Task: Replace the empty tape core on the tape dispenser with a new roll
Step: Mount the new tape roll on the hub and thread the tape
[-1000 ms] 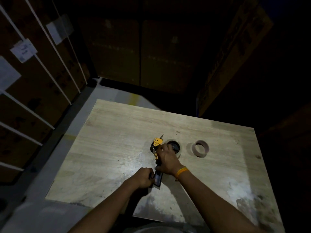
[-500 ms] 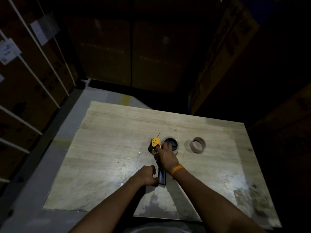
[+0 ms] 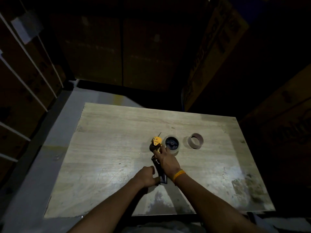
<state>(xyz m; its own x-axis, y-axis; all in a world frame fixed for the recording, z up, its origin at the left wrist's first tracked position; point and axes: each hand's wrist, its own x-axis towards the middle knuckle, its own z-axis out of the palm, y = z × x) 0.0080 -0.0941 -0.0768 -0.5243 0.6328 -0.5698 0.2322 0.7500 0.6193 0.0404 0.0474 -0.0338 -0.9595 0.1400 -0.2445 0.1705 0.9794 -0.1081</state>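
New roll (image 3: 172, 145) looks seated on the dispenser (image 3: 157, 149), old core (image 3: 195, 140) set aside; left hand (image 3: 146, 176) clenches the handle, right hand (image 3: 166, 159) steadies the frame, tape probably unthreaded.

A pale wood-grain surface (image 3: 109, 132) carries a tape dispenser (image 3: 157, 148) near its middle and an empty tape core (image 3: 195, 140) toward the right edge.

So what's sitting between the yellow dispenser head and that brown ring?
The new tape roll, mounted on the dispenser, sits between the yellow head and the empty core, seen from the head camera.
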